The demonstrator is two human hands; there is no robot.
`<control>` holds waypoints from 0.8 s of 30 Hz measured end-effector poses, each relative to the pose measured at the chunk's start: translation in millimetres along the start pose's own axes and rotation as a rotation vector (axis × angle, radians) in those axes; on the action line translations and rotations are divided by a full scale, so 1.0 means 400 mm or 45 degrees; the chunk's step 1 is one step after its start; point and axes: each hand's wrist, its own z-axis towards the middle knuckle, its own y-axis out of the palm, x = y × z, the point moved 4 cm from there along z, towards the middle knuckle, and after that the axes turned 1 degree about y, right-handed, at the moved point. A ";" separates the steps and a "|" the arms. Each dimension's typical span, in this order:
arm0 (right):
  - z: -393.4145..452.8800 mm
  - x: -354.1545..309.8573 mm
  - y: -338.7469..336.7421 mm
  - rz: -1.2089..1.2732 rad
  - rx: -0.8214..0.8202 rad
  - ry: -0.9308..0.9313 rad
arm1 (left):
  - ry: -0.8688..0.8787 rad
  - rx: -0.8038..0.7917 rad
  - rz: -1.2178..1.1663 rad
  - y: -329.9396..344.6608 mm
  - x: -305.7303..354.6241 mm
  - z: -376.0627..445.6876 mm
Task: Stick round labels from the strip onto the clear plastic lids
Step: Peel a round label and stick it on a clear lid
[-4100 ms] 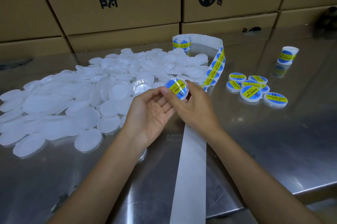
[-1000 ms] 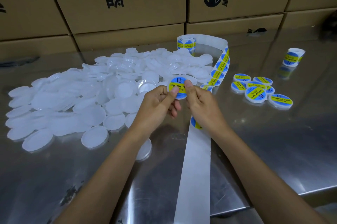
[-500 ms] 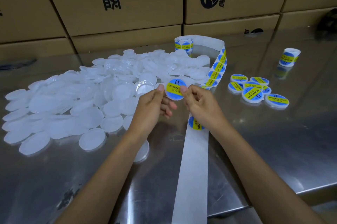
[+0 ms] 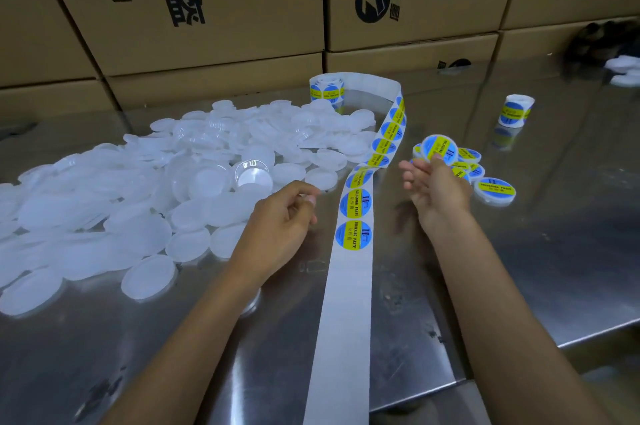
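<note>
My right hand (image 4: 437,190) holds a labelled clear lid (image 4: 440,148) by its lower edge, just above the small heap of labelled lids (image 4: 493,188) on the right. My left hand (image 4: 282,217) hovers left of the label strip (image 4: 354,217), fingers loosely curled and holding nothing. The white strip carries blue and yellow round labels and runs from its roll (image 4: 327,89) at the back down past the table's front edge. A large pile of plain clear lids (image 4: 145,189) covers the left of the steel table.
A second small label roll (image 4: 515,110) stands at the right back. Cardboard boxes (image 4: 194,2) are stacked along the far side of the steel table (image 4: 571,251). The table's front edge runs at the lower right.
My left hand let go of the labelled lid and dropped toward the plain lids. My right hand carried the lid right, to the labelled heap. Two more labels on the strip now show.
</note>
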 end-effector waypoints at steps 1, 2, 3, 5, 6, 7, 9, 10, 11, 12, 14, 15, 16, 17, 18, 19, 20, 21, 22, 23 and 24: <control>0.004 -0.003 -0.003 0.039 0.001 0.025 | 0.001 -0.007 0.012 0.001 -0.001 -0.001; 0.007 -0.005 -0.005 0.067 0.001 0.049 | 0.000 -0.010 0.020 0.002 -0.002 0.000; 0.010 -0.006 -0.006 0.086 0.000 0.072 | 0.000 -0.011 0.024 0.003 -0.003 0.000; 0.016 -0.009 -0.005 0.109 0.008 0.104 | 0.000 -0.009 0.023 0.004 -0.003 0.001; 0.019 -0.010 -0.004 0.115 0.016 0.115 | 0.001 -0.010 0.025 0.004 -0.002 0.001; 0.022 -0.011 -0.003 0.119 0.020 0.125 | 0.001 -0.012 0.029 0.004 -0.002 0.001; 0.028 -0.011 -0.004 0.131 0.006 0.146 | 0.000 -0.016 0.042 0.004 -0.002 0.001; 0.031 -0.011 -0.005 0.137 -0.009 0.159 | 0.000 -0.019 0.047 0.005 -0.002 0.001; 0.034 -0.011 -0.006 0.139 -0.029 0.173 | 0.002 -0.020 0.052 0.005 -0.002 0.001; 0.037 -0.011 -0.006 0.135 -0.052 0.185 | 0.007 -0.019 0.055 0.005 -0.002 0.001; 0.043 -0.010 -0.004 0.104 -0.103 0.203 | 0.013 -0.015 0.059 0.004 -0.001 0.003; 0.047 -0.010 -0.003 0.077 -0.131 0.207 | 0.010 -0.016 0.059 0.004 -0.002 0.003; 0.050 -0.011 -0.001 0.049 -0.162 0.210 | 0.007 -0.017 0.058 0.004 -0.002 0.003; 0.054 -0.012 -0.001 0.027 -0.191 0.215 | 0.010 -0.017 0.057 0.004 -0.003 0.003; 0.057 -0.013 0.000 0.014 -0.211 0.221 | 0.016 -0.015 0.058 0.003 -0.003 0.003; 0.062 -0.016 -0.002 0.010 -0.216 0.226 | 0.021 -0.013 0.059 0.003 -0.004 0.003; 0.067 -0.018 -0.005 0.016 -0.217 0.226 | 0.025 -0.011 0.059 0.002 -0.005 0.003; 0.075 -0.022 -0.007 0.026 -0.219 0.223 | 0.026 -0.007 0.060 0.002 -0.006 0.005; 0.082 -0.026 -0.010 0.035 -0.215 0.214 | 0.024 -0.005 0.062 0.001 -0.007 0.006; 0.089 -0.029 -0.012 0.037 -0.207 0.196 | 0.017 -0.002 0.059 0.000 -0.009 0.008; 0.095 -0.032 -0.014 0.026 -0.190 0.166 | 0.005 0.000 0.047 0.000 -0.012 0.010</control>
